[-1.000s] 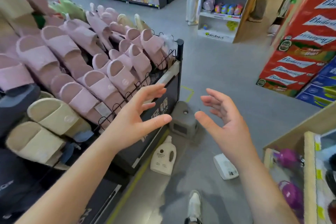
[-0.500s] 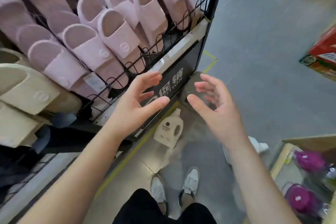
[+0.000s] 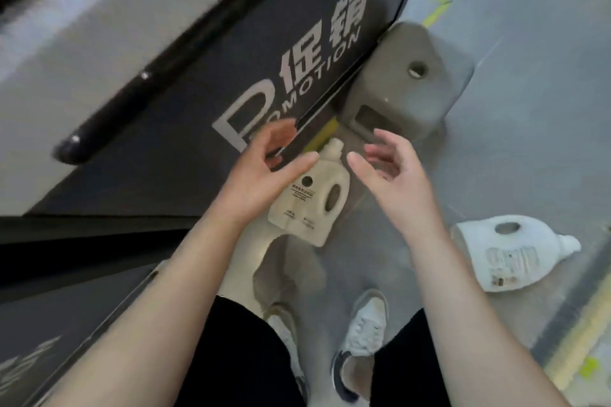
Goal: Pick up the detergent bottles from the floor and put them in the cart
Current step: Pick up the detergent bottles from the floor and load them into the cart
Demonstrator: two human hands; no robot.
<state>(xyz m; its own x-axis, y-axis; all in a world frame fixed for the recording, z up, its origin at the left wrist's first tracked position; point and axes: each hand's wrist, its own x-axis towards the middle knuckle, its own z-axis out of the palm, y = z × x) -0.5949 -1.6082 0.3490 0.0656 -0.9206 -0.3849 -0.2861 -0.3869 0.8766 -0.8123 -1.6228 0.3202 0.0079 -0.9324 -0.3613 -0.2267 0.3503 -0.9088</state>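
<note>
Head view: two detergent bottles lie on the floor (image 3: 529, 109). The cream bottle (image 3: 305, 205) is below the left hand (image 3: 264, 172) and the right hand (image 3: 393, 175). Both hands are spread open, apart, holding nothing. The white bottle (image 3: 509, 254) lies off to the right. One grey stool (image 3: 406, 82) stands just past the cream bottle.

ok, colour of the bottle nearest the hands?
A cream bottle, with a dark round dot on its front; head view shows it best.

cream bottle (image 3: 312, 213) label unreadable, white bottle (image 3: 510, 258) blurred
</note>
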